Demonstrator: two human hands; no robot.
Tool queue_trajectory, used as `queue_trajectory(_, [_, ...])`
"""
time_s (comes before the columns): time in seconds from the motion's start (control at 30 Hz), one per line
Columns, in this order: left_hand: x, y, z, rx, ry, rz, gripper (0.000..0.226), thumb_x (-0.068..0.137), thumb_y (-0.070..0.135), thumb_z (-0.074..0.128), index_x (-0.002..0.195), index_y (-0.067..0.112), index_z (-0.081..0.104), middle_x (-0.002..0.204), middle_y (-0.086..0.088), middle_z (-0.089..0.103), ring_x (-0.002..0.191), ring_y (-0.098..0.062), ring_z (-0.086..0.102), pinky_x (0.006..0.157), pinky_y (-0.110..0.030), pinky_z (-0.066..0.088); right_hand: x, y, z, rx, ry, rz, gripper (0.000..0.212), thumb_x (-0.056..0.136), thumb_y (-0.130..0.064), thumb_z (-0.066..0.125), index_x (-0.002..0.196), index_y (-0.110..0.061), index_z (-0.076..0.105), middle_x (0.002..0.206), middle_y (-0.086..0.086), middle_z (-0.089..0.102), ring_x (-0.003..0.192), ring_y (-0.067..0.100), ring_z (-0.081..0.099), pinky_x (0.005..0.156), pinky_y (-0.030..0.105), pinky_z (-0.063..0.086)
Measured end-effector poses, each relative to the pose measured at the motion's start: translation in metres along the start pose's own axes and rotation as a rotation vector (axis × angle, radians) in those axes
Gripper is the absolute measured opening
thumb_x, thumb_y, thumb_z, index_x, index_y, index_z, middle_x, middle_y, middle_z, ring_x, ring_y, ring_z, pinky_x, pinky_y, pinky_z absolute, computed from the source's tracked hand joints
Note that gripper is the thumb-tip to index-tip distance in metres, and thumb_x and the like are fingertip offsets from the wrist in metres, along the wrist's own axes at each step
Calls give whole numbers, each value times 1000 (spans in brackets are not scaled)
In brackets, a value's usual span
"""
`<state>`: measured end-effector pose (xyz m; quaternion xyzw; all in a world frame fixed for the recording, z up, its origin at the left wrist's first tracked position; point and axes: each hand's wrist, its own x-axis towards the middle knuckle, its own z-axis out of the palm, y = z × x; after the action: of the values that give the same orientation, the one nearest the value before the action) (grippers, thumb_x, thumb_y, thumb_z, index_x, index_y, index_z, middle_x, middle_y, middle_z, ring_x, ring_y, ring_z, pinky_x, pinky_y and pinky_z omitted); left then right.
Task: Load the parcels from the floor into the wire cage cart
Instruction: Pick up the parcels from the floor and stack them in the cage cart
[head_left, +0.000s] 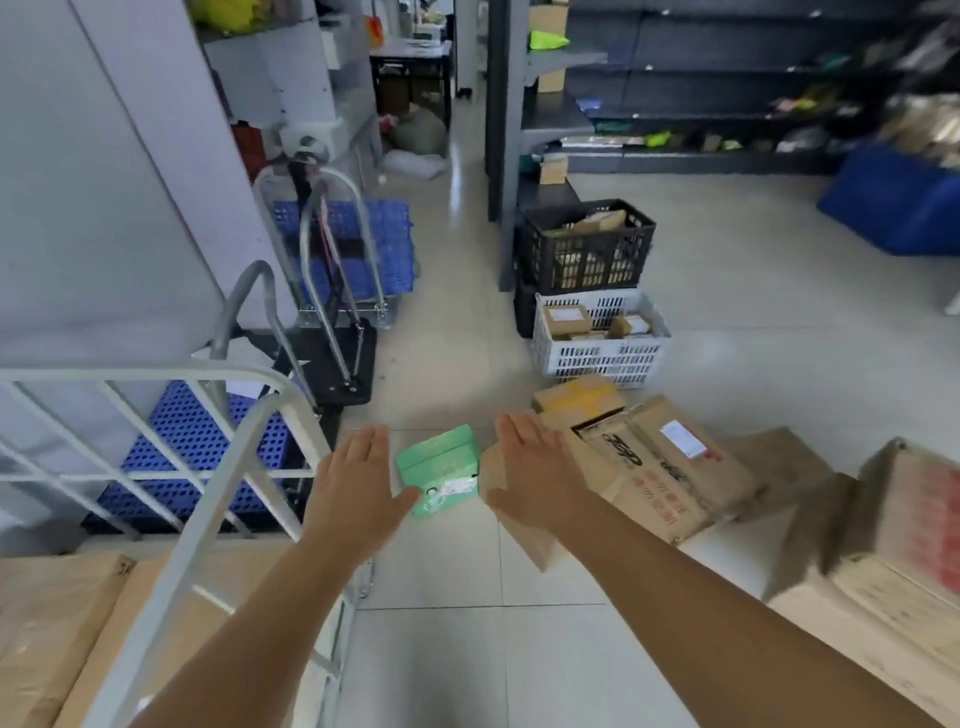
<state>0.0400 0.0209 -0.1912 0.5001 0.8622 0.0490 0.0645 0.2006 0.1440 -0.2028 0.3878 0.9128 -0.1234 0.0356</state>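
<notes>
Brown cardboard boxes (57, 623) already lie flat inside the white wire cage cart (208, 519) at lower left, so loading looks partly done. More brown cartons w/ red print (893, 561) sit on the pale tiled floor (431, 649) at lower right, blurred.

Both arms reach fwd over the floor. Left hand (358, 488) has fingers straight and together, thumb out, holding nothing, just left of a small green parcel w/ a white label (441, 467). Right hand (535, 467), fingers also straight, empty, hovers over the near edge of a long brown carton w/ black lettering (654, 467); contact can't be told.

Step in hand, I'd judge: reaching for the next pickup, prob. the green parcel between the hands. Next move needs both hands lower, closing on its sides, then a swing left over the cart rail.

Further back: a white slotted crate of small boxes (602, 338), a black crate (587, 249).
</notes>
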Motion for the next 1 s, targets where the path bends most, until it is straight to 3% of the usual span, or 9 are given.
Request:
queue_trajectory(0.2, [21,88,29,8,-55,148,80,92,52,47,152,10,14,157,-4,21,143,-21,22,114,-35,21,-36,86,-1,63,-40,175,93,92,-41,58,155,-12,-5,162,5,-2,150,25,-6,120,44,2])
queue_trajectory(0.37, [41,150,48,18,-106,273,77,92,52,46,151,11,18,155,-1,26,141,-19,26,112,-33,25,-57,145,2,73,6,307,94,89,-46,60,154,-15,1,160,3,7,149,24,2,121,44,8])
queue_trajectory(0.57, [83,203,65,83,-184,439,83,94,56,43,153,8,10,158,-5,19,144,-21,21,116,-34,22,-66,196,4,150,45,528,93,88,-46,63,155,-15,6,162,3,8,150,25,4,121,46,8])
queue_trajectory(0.73, [127,245,70,76,-171,609,82,92,55,45,152,7,15,154,-6,30,139,-22,31,111,-34,30,-63,232,-2,148,133,695,85,86,-46,65,150,-15,18,153,2,25,143,22,18,116,40,17])
queue_trajectory(1.0, [179,313,86,81,-273,771,81,95,53,43,153,8,11,158,-6,20,144,-22,22,117,-36,24,-65,285,0,245,145,959,95,87,-48,63,155,-13,6,161,2,13,150,23,5,120,42,10])
